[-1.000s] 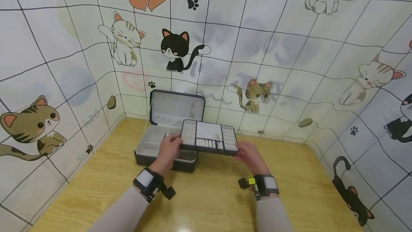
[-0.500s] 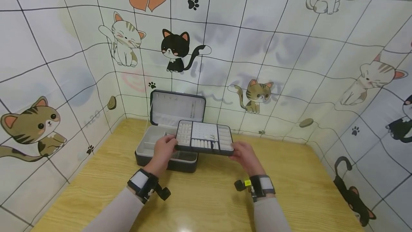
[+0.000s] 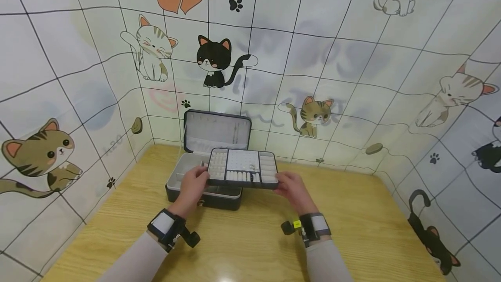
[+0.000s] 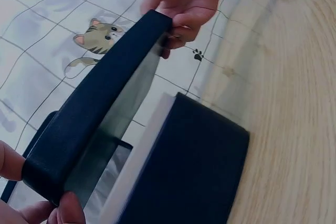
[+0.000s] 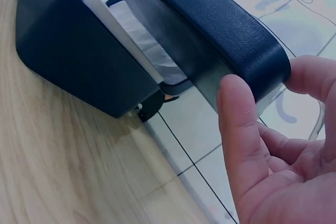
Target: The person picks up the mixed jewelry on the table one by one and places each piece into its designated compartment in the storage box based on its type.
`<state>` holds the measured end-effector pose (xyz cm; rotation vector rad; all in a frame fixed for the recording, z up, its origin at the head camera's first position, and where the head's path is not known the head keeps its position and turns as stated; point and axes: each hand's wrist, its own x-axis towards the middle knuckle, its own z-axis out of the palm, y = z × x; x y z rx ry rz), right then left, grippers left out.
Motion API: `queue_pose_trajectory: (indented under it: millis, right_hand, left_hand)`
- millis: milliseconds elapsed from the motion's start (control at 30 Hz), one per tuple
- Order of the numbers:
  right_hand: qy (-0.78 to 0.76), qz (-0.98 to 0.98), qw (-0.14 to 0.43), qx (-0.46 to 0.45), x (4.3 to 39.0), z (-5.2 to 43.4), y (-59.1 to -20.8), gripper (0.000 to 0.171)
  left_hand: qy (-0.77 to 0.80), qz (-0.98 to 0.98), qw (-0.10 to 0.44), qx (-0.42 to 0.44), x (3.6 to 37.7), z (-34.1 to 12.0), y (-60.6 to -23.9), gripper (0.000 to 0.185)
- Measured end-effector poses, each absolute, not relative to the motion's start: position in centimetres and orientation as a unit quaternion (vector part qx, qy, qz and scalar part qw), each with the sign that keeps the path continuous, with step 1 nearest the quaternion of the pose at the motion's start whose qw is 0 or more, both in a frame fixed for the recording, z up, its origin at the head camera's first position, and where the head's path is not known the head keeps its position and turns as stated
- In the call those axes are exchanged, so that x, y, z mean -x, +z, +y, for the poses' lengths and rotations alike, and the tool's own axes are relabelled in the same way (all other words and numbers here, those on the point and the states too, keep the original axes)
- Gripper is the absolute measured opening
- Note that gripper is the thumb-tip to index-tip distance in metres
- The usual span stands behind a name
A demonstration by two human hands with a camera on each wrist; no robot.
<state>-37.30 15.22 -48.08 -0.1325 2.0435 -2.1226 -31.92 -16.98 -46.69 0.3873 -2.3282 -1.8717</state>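
Tray (image 3: 242,169) pinched at both short ends: left hand (image 3: 193,186), right hand (image 3: 290,187). Held level above open box (image 3: 203,186), offset rightward. Long axis left-right, hands equally near.

Now further left in the head view than a second ago: dark flat insert tray with pale compartments (image 3: 242,168), carried over by left hand (image 3: 192,186) and right hand (image 3: 289,188) at its two ends. Overlapping more of the open dark rectangular case with grey lining (image 3: 203,186) at frame centre.
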Motion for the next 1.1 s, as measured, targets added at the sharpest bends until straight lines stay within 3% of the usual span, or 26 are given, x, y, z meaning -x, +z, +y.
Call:
queue_pose_trajectory:
  millis: [367,1100]
  right_hand:
    - [-0.723,0.683,0.098,0.045,37.1,13.4,-48.7,0.039]
    - [-0.721,0.686,0.064,0.065,36.2,10.0,-49.2,0.035]
  left_hand:
    - [-0.625,-0.765,0.083,-0.131,32.2,-18.6,-46.1,0.051]
    - [-0.565,-0.799,0.143,-0.148,32.4,-21.0,-45.5,0.045]
